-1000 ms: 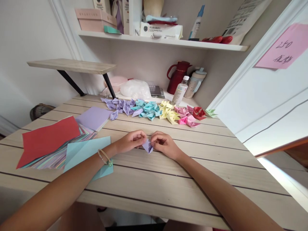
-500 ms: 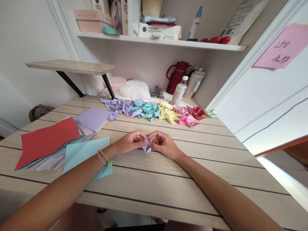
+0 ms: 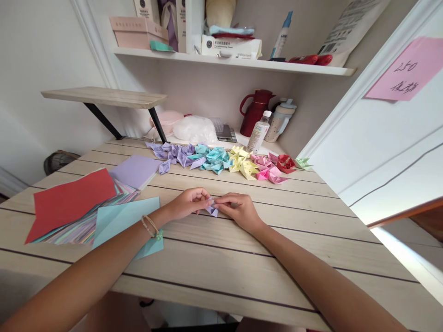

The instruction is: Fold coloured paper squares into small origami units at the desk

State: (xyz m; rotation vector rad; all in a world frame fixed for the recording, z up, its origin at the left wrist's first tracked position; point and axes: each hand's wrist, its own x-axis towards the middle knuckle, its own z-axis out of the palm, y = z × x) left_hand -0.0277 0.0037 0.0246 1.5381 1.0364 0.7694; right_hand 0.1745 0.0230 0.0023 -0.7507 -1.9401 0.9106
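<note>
A small folded piece of purple paper (image 3: pixel 212 210) is pinched between my two hands, just above the middle of the table. My left hand (image 3: pixel 192 203) grips its left side with thumb and fingers. From the right, my right hand (image 3: pixel 238 210) closes its fingertips on the upper right part. The fingers hide much of the folds. Beyond the hands lies a row of folded paper pieces: purple (image 3: pixel 183 154), blue (image 3: pixel 216 159), yellow (image 3: pixel 242 162), pink (image 3: pixel 268 168), red (image 3: pixel 286 163) and one light green (image 3: pixel 303 163).
Left of my hands lie a blue sheet (image 3: pixel 117 221), a paper stack topped by a red sheet (image 3: pixel 74 191), and purple sheets (image 3: pixel 134 170). A bottle (image 3: pixel 258 133), a red jug (image 3: pixel 254 113) and a tumbler (image 3: pixel 279 122) stand at the back. A small raised shelf (image 3: pixel 107 97) overhangs the left.
The fingers of my right hand have straightened and extended over the purple paper. Both hands stay in nearly the same place, and the view has shifted slightly.
</note>
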